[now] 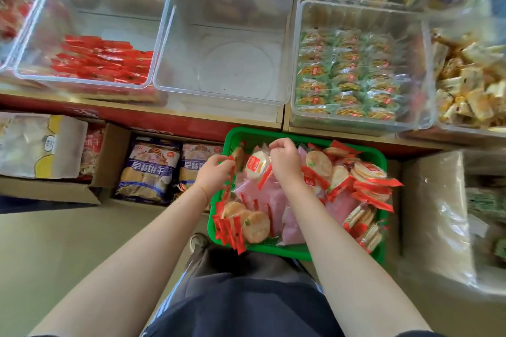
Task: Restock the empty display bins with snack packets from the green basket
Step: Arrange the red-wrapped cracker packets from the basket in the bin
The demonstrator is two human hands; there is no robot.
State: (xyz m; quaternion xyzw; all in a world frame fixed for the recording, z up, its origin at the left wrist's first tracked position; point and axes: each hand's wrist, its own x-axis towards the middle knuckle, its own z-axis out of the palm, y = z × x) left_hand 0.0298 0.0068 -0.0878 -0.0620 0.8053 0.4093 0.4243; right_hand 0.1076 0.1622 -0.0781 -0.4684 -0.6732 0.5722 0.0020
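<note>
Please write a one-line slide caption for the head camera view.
Both hands, left and right, pick rice cracker packets from the green basket below an empty clear bin.

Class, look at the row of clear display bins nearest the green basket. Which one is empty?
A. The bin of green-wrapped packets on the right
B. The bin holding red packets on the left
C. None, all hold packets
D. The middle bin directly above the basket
D: the middle bin shows only its bare clear bottom, while the left bin holds red packets and the right bin holds green-wrapped ones.
</note>
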